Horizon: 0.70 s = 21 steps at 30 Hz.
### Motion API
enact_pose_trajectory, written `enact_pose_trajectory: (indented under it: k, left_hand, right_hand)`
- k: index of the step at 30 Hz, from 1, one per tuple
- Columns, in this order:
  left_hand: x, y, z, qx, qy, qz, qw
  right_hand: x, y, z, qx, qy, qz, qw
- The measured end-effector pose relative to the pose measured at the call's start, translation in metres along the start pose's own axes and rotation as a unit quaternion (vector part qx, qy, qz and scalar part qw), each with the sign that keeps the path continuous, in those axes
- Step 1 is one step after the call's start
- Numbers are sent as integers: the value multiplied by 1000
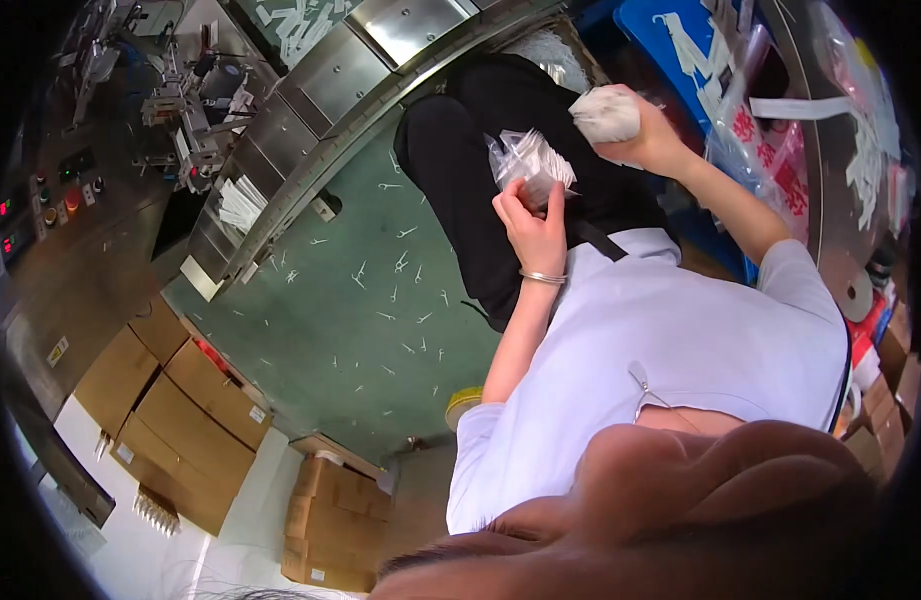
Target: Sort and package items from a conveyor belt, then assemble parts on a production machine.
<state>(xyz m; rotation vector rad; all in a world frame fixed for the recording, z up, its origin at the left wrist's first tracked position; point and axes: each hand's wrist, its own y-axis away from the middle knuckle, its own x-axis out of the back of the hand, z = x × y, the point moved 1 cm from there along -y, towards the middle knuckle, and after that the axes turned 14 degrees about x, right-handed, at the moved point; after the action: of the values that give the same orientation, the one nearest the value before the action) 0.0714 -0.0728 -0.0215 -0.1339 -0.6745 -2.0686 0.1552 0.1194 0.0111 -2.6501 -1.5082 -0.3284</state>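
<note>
My left hand (533, 228), with a metal bangle at the wrist, is closed on a small clear plastic bag (528, 160) filled with thin white plastic picks, held over my lap in black trousers (470, 130). My right hand (648, 140) is raised a little further out and to the right. It grips a tight white bundle of picks (605, 112). The two hands are apart, the bundle about a hand's width from the bag. My white shirt fills the lower middle of the view.
A curved stainless-steel machine (310, 110) with a control panel (50, 200) runs along the upper left. Loose white picks litter the green floor (350, 320). Cardboard boxes (180, 410) stand at the lower left. A blue crate (670, 40) and plastic bags lie at the upper right.
</note>
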Motion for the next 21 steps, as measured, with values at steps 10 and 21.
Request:
enact_pose_trajectory:
  k: [10, 21]
  left_hand:
    - [-6, -8, -24, -28, -9, 34, 999]
    - [-3, 8, -42, 38, 273, 95, 957]
  right_hand:
    - [-52, 6, -41, 243, 164, -51, 955]
    - [-100, 5, -4, 423, 599, -225, 641]
